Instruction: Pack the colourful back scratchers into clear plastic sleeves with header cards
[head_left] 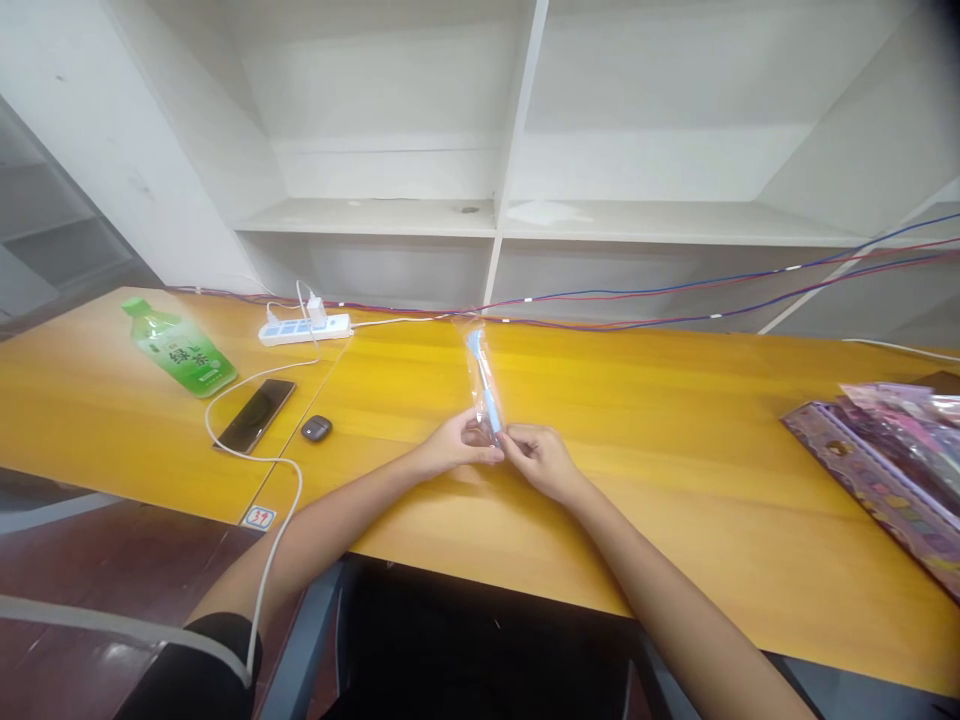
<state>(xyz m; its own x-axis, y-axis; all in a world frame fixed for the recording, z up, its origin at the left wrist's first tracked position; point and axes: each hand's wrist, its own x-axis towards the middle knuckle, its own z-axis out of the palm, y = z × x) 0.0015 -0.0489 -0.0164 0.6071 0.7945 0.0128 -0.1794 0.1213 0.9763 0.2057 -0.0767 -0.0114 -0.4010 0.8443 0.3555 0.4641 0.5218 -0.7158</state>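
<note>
A clear plastic bag (475,375) holds a slim light-blue and white stick-shaped item (490,402), with a blue tip at its far end; its exact kind I cannot make out. My left hand (457,444) pinches the near end of the bag from the left, thumb and fingers curved around it. From the right, my right hand (541,458) grips the same lower end between thumb and bent forefinger. The bag points away from me, tilted slightly left, above the yellow wooden table (660,430). The fingers partly cover its near end.
At left are a green tea bottle (180,345) lying down, a phone (256,415), a small black case (316,428) and a white power strip (305,329). A white cable (298,480) crosses my left arm. Packaged goods fill a patterned box (870,480) at right. Shelves (375,215) stand behind.
</note>
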